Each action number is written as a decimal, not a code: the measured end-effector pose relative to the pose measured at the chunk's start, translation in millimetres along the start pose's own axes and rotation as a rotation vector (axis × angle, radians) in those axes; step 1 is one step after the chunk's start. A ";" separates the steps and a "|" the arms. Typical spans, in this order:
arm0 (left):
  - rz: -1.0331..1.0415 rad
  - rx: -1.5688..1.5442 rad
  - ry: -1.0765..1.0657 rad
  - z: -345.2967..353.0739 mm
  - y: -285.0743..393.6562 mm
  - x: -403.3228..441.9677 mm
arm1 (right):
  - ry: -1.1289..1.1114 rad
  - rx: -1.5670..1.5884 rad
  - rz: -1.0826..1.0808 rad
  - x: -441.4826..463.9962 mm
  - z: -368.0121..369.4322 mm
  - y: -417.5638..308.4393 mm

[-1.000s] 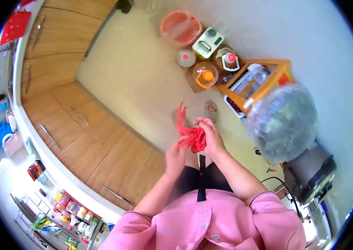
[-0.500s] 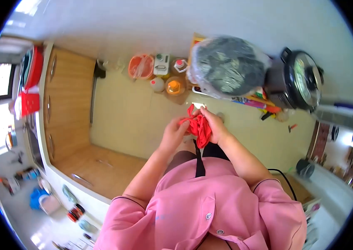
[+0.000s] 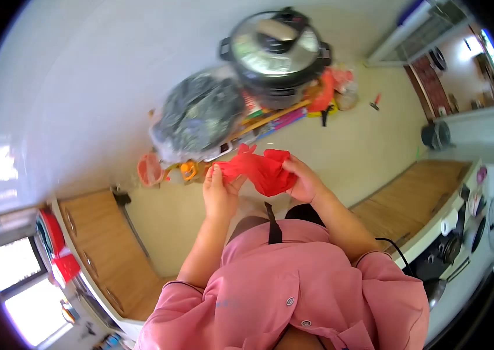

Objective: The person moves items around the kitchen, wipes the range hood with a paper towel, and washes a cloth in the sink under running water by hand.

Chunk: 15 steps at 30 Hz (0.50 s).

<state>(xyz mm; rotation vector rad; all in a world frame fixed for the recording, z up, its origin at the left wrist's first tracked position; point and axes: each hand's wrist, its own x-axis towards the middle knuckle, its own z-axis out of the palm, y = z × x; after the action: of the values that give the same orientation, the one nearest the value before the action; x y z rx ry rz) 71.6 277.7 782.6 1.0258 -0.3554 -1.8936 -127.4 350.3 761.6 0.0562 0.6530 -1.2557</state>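
Left hand (image 3: 221, 189): thumb and index finger are pinching one end of a thin red piece of material (image 3: 263, 174), the other fingers spreading loosely below it. Right hand (image 3: 305, 182): thumb is pressing on the opposite edge, fingers curling behind; their exact placement is hidden by the folds. The material is hanging between the two hands, in front of the waist. Bag or cloth – cannot tell.

State of handling: both ends are being held and the middle is lying partly spread. Creases are showing throughout, and a bunched tip is sticking up at the top edge, so the spreading appears partial. No opening or full outline is showing.

Nearest below the hands, a black strap (image 3: 273, 224) is hanging, apart from the material. Ahead, a low wooden rack (image 3: 270, 121) is bearing a plastic-wrapped bundle (image 3: 197, 116); a pressure cooker (image 3: 276, 55) is standing just beside it – together they are taking up the space directly forward. An orange-capped container (image 3: 189, 170) and a pink basin (image 3: 150, 170) are sitting to the left. Wooden cabinets (image 3: 104, 251) are lining the left side; a grey bin (image 3: 435, 136) is standing far right.
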 end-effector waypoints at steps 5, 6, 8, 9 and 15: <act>-0.312 -0.236 -0.077 67.3 -69.2 41.7 | 0.212 -0.028 -0.254 -56.9 -65.5 -73.7; -0.379 -0.290 -0.059 76.7 -85.7 49.6 | 0.213 -0.001 -0.298 -67.6 -73.5 -88.1; -0.513 -0.340 -0.172 95.5 -117.5 60.6 | 0.217 0.055 -0.376 -86.2 -88.6 -110.8; -0.578 -0.370 -0.220 104.8 -130.4 62.7 | 0.231 0.067 -0.406 -92.7 -98.2 -119.4; -0.987 0.086 -0.167 177.8 -206.9 42.3 | 0.279 0.306 -0.435 -101.0 -152.7 -138.7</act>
<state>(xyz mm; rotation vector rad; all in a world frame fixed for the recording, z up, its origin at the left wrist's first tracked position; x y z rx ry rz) -197.8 323.9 744.1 1.2203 0.0069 -2.8697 -331.7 449.7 728.2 0.3640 0.7307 -1.7821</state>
